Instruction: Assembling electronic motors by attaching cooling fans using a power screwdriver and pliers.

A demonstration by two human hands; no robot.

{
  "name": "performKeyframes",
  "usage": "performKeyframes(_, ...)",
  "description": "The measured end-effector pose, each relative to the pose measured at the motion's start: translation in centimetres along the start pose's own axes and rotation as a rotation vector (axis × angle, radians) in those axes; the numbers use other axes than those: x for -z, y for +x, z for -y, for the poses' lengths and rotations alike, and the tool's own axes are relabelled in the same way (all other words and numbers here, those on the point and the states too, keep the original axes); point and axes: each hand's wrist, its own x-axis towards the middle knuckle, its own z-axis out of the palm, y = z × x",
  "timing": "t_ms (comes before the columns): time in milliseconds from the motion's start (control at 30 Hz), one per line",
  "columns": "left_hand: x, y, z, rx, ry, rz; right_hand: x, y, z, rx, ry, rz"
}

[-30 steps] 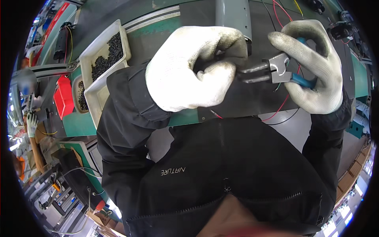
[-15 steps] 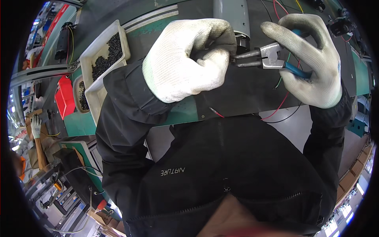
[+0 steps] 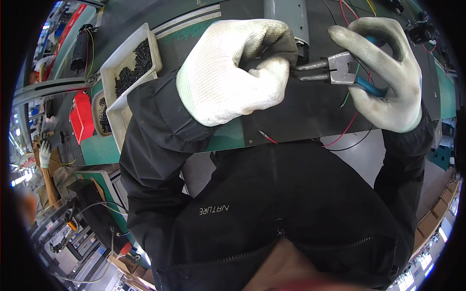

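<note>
Both my hands wear white knit gloves and are raised over the dark work table. My right hand point(image 3: 391, 72) is wrapped around the blue handles of circlip pliers point(image 3: 342, 68), its index finger stretched out above them. The two thin jaws stand slightly apart and point left, their tips at the pinched fingers of my left hand point(image 3: 233, 72). Whatever sits between those fingertips is too small and covered to make out. Just beyond, a grey cylinder point(image 3: 287, 19) lies on the table, its near end partly behind my left hand.
At left stands a white tray point(image 3: 155, 46) of small black parts point(image 3: 138, 63), beside a smaller tray and a red bin point(image 3: 81, 119). A black cylinder with wires point(image 3: 79, 51) is farther left. Loose wires point(image 3: 348, 127) trail at right. Another person's gloved hand point(image 3: 44, 154) shows at far left.
Both hands and the pliers have shifted slightly right in the picture, keeping their grips. The other person's hand at far left has barely moved.
</note>
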Motion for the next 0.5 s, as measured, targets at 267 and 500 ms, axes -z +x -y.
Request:
performKeyframes(267,-0.1,0.0,0.0,0.031,0.003,-0.006,0.2,0.1,-0.1,0.022,-0.027,0.014)
performKeyframes(500,-0.2,0.0,0.1,-0.003,-0.021,-0.023,-0.2,0.5,-0.1,0.052,-0.095,0.013)
